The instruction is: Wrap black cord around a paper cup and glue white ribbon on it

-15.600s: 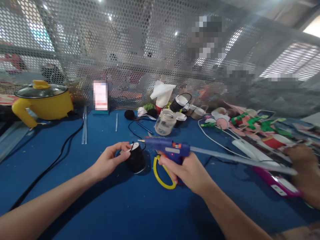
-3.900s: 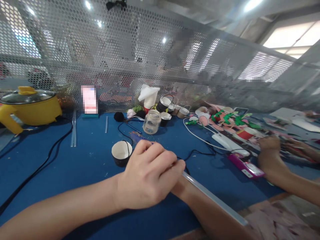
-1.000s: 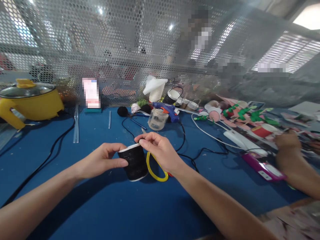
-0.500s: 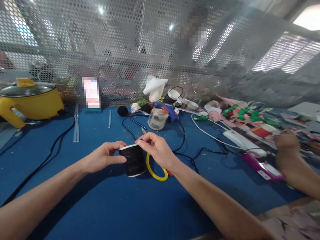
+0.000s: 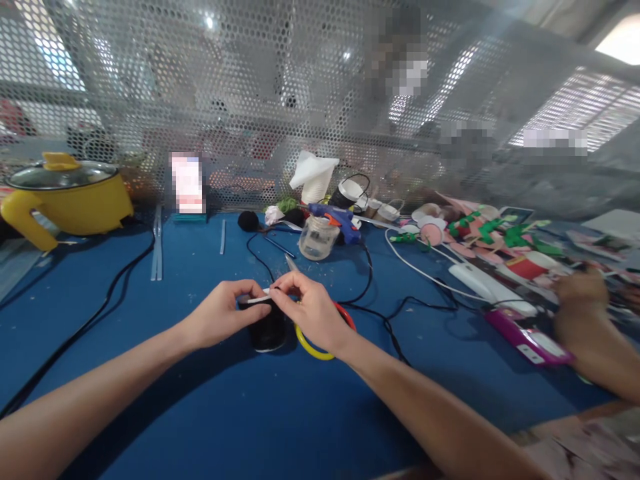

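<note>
Black, the cup (image 5: 269, 335) is gripped by the left hand (image 5: 223, 312) at left; the right hand (image 5: 311, 310) pinches at its rim, partly hiding scissors (image 5: 317, 354).

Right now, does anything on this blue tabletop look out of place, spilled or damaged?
The blue plastic glue gun lies tilted against or across the clear round jar, seemingly an awkward perch. Small pale specks litter the tabletop. Nothing looks broken.
</note>
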Action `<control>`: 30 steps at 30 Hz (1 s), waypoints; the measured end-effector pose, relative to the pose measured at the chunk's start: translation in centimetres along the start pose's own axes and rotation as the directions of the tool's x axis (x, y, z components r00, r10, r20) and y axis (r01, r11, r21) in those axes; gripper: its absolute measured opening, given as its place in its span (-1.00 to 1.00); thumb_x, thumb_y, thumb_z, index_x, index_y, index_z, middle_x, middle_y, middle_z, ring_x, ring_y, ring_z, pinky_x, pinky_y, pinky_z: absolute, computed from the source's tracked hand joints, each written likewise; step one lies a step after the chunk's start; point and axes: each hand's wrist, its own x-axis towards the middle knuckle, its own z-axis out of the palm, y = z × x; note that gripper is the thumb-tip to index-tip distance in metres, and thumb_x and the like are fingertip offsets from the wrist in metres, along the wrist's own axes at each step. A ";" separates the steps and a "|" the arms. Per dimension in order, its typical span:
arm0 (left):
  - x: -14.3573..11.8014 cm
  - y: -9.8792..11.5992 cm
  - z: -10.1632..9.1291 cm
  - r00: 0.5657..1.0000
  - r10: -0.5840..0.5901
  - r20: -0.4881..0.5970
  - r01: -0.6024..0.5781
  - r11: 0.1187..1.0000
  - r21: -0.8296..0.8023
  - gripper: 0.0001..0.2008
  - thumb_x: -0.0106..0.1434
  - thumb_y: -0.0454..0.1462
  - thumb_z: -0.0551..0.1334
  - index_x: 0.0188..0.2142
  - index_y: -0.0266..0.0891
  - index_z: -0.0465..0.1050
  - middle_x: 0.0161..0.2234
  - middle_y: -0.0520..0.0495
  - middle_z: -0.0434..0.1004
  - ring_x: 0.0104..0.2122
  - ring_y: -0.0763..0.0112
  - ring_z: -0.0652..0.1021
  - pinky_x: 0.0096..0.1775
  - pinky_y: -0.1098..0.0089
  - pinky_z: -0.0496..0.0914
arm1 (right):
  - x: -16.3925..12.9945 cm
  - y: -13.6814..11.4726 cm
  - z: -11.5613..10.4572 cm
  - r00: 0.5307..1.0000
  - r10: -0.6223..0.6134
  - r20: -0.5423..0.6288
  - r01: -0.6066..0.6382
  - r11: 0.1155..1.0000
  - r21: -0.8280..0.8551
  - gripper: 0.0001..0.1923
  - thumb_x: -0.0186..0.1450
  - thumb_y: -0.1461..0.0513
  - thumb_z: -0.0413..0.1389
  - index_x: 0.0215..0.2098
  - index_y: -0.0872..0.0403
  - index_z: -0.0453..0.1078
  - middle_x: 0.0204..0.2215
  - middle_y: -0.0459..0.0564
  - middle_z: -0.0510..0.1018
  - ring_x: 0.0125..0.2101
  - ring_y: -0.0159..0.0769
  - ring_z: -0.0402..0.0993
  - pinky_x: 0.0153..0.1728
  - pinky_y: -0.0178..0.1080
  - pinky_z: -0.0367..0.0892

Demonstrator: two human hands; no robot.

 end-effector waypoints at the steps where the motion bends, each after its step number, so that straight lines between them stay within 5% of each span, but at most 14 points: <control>1: 0.0 0.0 0.1 1.000 -0.007 -0.012 0.007 1.000 -0.003 -0.81 0.08 -0.19 0.13 -0.47 -0.30 0.35 -0.54 0.06 0.34 -0.47 0.46 0.35 -0.38 0.44 0.24 | 0.0 0.0 0.0 1.000 0.003 0.001 -0.003 1.000 0.001 -0.85 0.16 0.21 0.05 -0.54 0.05 0.20 -0.46 -0.06 0.45 -0.38 -0.34 0.39 -0.28 -0.22 0.29; 10: -0.4 -0.7 -0.1 0.999 -0.017 -0.049 0.015 0.999 -0.032 -0.83 0.06 -0.20 0.14 -0.51 -0.28 0.32 -0.55 0.07 0.33 -0.50 0.47 0.34 -0.39 0.44 0.23 | 0.1 0.0 0.1 0.999 0.042 -0.026 -0.041 0.999 0.031 -0.85 0.14 0.22 0.05 -0.56 0.05 0.20 -0.42 -0.05 0.48 -0.45 -0.37 0.37 -0.40 -0.27 0.28; 30: -0.8 -0.1 0.4 0.995 -0.025 -0.093 0.015 0.993 -0.116 -0.81 0.06 -0.19 0.11 -0.56 -0.28 0.27 -0.60 0.09 0.24 -0.53 0.49 0.27 -0.43 0.44 0.17 | -0.4 -0.5 0.6 0.999 -0.015 -0.052 0.016 1.000 0.015 -0.88 0.13 0.25 0.04 -0.55 0.05 0.21 -0.42 -0.03 0.46 -0.39 -0.32 0.37 -0.31 -0.22 0.26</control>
